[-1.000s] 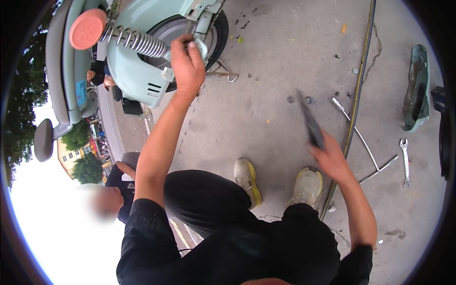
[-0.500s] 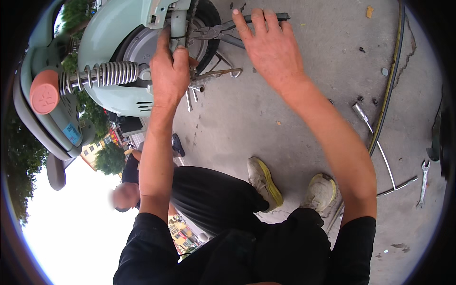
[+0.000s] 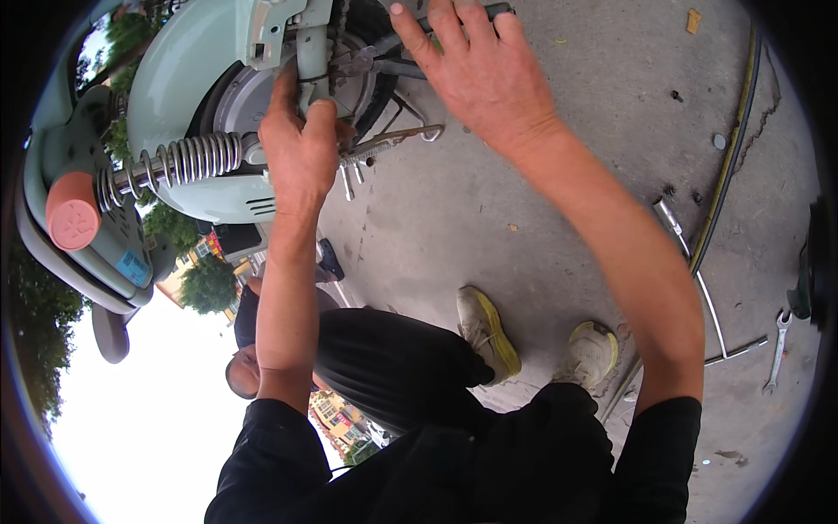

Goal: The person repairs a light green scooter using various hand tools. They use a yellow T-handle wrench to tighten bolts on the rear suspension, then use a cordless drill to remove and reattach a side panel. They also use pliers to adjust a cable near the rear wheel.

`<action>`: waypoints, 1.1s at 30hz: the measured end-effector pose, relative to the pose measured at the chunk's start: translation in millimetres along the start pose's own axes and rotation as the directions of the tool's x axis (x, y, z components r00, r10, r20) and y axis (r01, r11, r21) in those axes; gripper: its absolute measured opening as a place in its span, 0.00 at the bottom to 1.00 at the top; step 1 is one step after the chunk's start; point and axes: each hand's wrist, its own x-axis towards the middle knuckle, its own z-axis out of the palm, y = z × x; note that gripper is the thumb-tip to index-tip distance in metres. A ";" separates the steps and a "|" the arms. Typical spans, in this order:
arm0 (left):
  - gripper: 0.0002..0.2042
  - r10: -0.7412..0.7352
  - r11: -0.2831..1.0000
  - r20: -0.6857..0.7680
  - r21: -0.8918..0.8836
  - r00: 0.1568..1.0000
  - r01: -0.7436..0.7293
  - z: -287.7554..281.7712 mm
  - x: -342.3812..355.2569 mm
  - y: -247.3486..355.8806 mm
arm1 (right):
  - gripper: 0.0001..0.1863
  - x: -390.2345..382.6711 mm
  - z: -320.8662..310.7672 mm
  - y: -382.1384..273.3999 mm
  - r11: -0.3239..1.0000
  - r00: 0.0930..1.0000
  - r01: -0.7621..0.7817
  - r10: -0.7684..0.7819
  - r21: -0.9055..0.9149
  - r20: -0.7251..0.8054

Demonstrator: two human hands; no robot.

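In the head view, dark-handled grey metal pliers (image 3: 401, 68) are held by the right hand (image 3: 493, 83), its fingers closed over their handles, near the black-tyred wheel's edge. A pale-green metal tube (image 3: 312, 52) is touched by the left hand (image 3: 301, 157); whether it is gripped cannot be told.

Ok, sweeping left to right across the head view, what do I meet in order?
Round coral-coloured cap, silver metal coil spring, bare left hand, bare right hand, long silver metal T-handled socket wrench, short silver metal open-ended wrench.
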 end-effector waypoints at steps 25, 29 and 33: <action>0.12 0.353 0.905 -0.541 -0.008 0.763 -0.425 7.0 -2.5 -33.5 | 0.29 56.4 -77.9 -26.1 0.999 0.605 -0.043 0.008 0.022 0.796; 0.09 0.335 0.900 -0.623 -0.009 0.707 -0.435 9.4 -4.9 -28.3 | 0.17 43.8 -80.6 -38.3 0.931 0.572 -0.333 0.071 0.153 0.817; 0.09 0.304 0.870 -0.606 -0.139 0.735 -0.474 16.7 1.6 -28.5 | 0.22 21.9 -106.6 -33.9 0.692 0.338 -0.673 -0.027 0.262 0.941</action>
